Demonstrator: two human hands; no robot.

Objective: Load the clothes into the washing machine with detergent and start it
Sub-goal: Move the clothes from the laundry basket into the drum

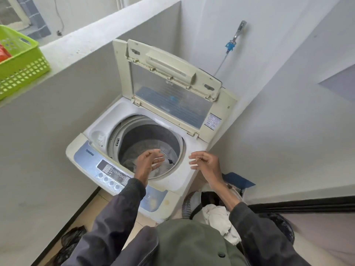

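Inside, the washing machine (134,135) drum holds pale clothes (163,168); both hands (151,160) hover open, empty; green basket (21,60) holds something red.

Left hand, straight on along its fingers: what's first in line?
Probably the drum's far inner wall. The left hand hovers open over the drum mouth, fingers aimed forward and right, nothing held. If it's tilted downward, the clothes in the drum come first; depth is unclear.
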